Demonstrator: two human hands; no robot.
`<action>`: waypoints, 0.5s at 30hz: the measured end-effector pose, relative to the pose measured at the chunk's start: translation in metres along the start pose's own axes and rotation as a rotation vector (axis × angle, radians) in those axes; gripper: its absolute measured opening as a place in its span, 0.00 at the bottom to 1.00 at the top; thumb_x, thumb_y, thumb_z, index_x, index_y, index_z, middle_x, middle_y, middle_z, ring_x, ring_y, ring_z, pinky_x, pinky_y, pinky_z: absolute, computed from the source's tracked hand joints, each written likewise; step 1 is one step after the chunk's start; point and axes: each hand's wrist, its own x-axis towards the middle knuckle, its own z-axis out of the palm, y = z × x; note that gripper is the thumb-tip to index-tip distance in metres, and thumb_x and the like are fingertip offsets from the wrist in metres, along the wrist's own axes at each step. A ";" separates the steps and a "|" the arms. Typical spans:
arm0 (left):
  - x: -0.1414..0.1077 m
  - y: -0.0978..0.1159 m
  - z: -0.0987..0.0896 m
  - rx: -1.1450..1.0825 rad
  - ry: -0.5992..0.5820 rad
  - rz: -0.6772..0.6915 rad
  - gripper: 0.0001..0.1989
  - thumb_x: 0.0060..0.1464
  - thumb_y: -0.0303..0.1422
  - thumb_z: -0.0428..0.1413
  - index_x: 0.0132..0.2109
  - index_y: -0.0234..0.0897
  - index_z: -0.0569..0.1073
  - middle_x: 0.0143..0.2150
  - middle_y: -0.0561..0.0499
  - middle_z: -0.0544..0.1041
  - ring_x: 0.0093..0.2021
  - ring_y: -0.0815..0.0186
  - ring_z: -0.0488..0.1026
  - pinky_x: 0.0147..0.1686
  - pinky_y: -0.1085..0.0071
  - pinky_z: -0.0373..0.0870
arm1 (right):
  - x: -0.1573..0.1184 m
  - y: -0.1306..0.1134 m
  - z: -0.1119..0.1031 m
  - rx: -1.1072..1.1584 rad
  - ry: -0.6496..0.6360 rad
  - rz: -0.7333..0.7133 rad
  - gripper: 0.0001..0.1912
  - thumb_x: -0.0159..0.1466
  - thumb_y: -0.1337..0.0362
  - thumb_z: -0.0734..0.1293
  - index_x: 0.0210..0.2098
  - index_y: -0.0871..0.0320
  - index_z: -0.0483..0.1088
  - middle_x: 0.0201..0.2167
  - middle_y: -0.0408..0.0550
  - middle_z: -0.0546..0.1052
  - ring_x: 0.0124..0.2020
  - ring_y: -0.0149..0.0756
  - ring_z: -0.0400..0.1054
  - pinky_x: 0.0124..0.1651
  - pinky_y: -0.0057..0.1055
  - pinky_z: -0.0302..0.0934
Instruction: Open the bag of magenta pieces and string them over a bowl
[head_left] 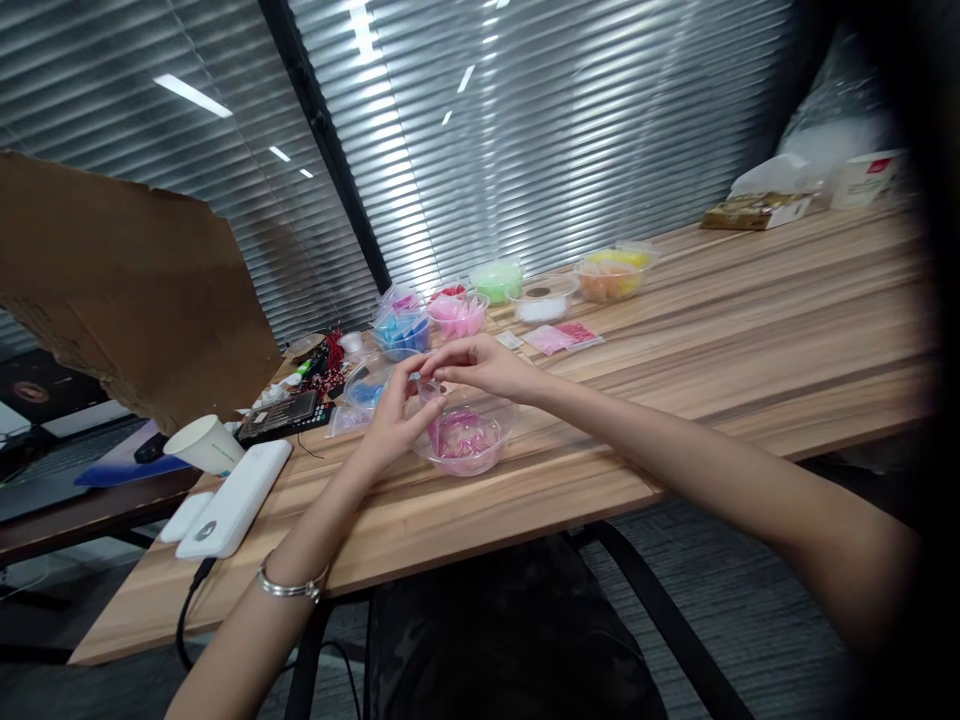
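Observation:
Both hands meet over the near rim area of a clear round plastic bowl (491, 455) that has shiny pink pieces in it. My left hand (397, 418) is closed on a small clear plastic bag (435, 425) with a pink tint, which hangs at the bowl's left side. From the right, my right hand (487, 366) reaches over with its fingertips pinched at the bag's top edge. Just left of my left hand stands a clear bowl with blue pieces (365, 394), and a flat clear bag (346, 420) lies below it.
Behind the hands are bowls of pink (459, 318), green (497, 282), white (541, 303) and orange-yellow packets (611, 278). Small pink bags (551, 340) lie nearby. At left stand a paper cup (204, 445), a white power bank (236, 500) with a cable, and a cardboard sheet (142, 290).

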 end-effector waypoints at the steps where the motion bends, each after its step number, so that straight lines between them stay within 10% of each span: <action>1: 0.000 0.000 0.000 -0.002 -0.002 0.002 0.23 0.57 0.40 0.56 0.58 0.43 0.61 0.58 0.45 0.63 0.58 0.56 0.62 0.56 0.59 0.64 | 0.000 0.000 0.000 0.004 -0.006 -0.004 0.10 0.62 0.64 0.67 0.41 0.57 0.76 0.41 0.48 0.78 0.41 0.33 0.71 0.45 0.33 0.65; 15: 0.000 -0.001 0.000 -0.020 -0.019 0.007 0.23 0.57 0.39 0.56 0.58 0.42 0.61 0.57 0.44 0.63 0.57 0.57 0.63 0.55 0.60 0.65 | 0.000 0.003 0.001 0.040 -0.017 -0.020 0.07 0.62 0.66 0.67 0.39 0.58 0.76 0.38 0.47 0.78 0.40 0.32 0.72 0.45 0.33 0.66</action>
